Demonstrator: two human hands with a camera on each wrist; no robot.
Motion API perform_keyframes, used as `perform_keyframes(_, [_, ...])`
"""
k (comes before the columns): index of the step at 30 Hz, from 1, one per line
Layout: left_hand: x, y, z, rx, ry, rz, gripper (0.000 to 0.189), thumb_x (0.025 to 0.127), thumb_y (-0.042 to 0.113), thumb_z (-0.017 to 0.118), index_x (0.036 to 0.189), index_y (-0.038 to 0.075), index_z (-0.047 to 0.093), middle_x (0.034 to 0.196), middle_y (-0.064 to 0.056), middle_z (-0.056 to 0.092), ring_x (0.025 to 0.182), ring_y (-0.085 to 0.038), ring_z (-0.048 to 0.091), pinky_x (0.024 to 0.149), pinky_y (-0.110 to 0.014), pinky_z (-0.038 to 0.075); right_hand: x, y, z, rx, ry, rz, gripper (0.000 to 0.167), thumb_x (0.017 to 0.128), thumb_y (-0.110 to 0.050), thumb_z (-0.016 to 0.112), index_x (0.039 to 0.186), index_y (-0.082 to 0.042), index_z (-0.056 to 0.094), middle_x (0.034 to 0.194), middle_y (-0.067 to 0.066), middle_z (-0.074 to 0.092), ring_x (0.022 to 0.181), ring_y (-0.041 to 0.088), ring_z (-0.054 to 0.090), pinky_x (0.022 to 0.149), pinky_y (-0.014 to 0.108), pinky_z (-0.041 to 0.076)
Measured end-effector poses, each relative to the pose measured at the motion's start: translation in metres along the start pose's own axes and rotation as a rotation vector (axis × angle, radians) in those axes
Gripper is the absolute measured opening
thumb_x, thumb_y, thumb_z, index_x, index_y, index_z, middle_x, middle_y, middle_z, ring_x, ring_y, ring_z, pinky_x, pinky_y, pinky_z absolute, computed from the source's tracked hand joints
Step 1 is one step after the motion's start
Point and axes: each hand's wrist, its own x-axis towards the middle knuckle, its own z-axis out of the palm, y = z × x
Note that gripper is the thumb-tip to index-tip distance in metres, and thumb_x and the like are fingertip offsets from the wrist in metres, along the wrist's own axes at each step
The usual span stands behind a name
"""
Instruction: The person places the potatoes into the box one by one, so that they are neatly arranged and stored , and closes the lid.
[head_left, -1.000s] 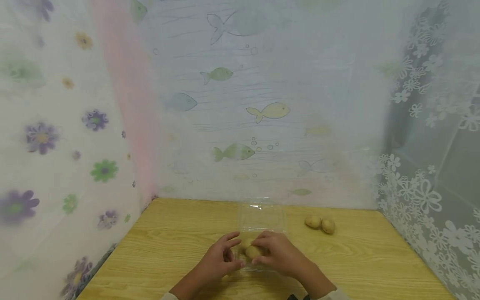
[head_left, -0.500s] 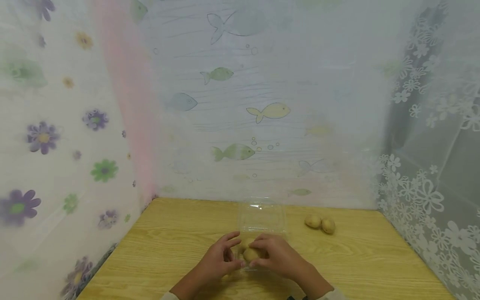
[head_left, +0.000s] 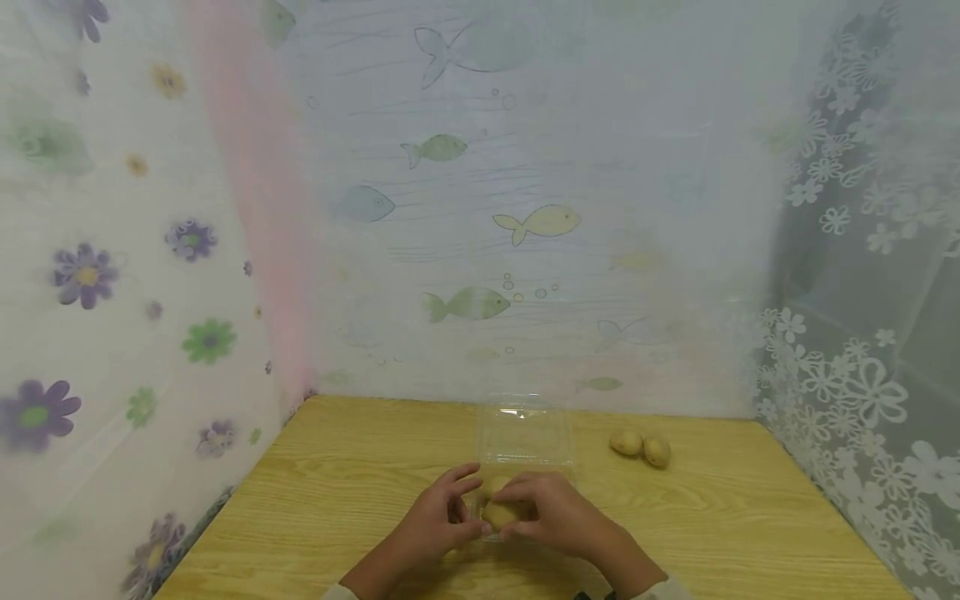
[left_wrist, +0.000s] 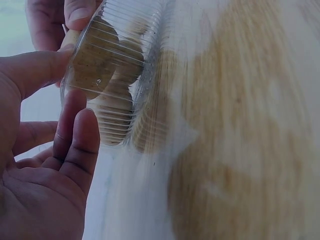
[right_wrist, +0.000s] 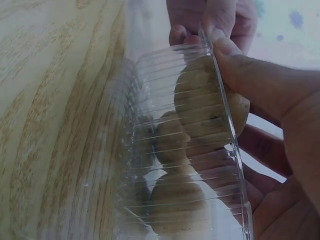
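My right hand [head_left: 558, 512] holds a pale brown potato [head_left: 501, 514] between thumb and fingers, low over the clear plastic clamshell container [right_wrist: 225, 107]. Through its ribbed wall, in the right wrist view, more potatoes [right_wrist: 175, 200] show inside. My left hand [head_left: 431, 521] is at the container's left side, thumb at the rim and the lower fingers curled along the outer wall. Its index and middle fingers stretch forward above the side. Seen from the head, both hands hide much of the container's base. The two thumbs nearly meet at its near rim.
The container's open lid [head_left: 525, 437] lies back toward the far edge. Two more potatoes [head_left: 626, 442] lie together on the wood-patterned table [head_left: 337, 467], right of the lid. Printed curtains [head_left: 540, 358] close off the back and both sides.
The potato has shifted a little left and toward me with my right hand, sinking lower in the container. My left hand stays where it was.
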Motion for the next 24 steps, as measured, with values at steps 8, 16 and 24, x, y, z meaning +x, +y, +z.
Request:
perform_keyframes(8, [0.001,0.001,0.0,-0.023,0.007,-0.017,0.081,0.09,0.024,0.084,0.157,0.003,0.042,0.153,-0.018,0.049,0.079,-0.01,0.063,0.068,-0.023,0.057,0.0,0.001,-0.001,-0.047,0.004,0.001,0.035,0.096,-0.028,0.076,0.13,-0.018,0.073,0.125,-0.008,0.071,0.116,0.01,0.066,0.097,0.034,0.057])
perform_keyframes(16, [0.004,-0.004,-0.006,-0.043,-0.006,-0.031,0.084,0.09,0.024,0.084,0.159,0.005,0.039,0.135,-0.017,0.06,0.078,-0.012,0.063,0.07,-0.024,0.058,0.006,0.006,0.004,0.004,0.025,0.051,0.034,0.095,-0.025,0.077,0.127,-0.016,0.073,0.124,-0.008,0.072,0.118,0.01,0.066,0.102,0.037,0.055])
perform_keyframes(24, [0.013,-0.01,-0.016,-0.046,-0.021,-0.022,0.083,0.09,0.023,0.084,0.158,0.005,0.04,0.154,-0.017,0.048,0.08,-0.012,0.063,0.072,-0.023,0.057,0.016,0.007,0.004,0.01,0.036,0.051,0.039,0.093,-0.027,0.079,0.128,-0.012,0.073,0.123,-0.005,0.074,0.114,0.012,0.067,0.096,0.034,0.058])
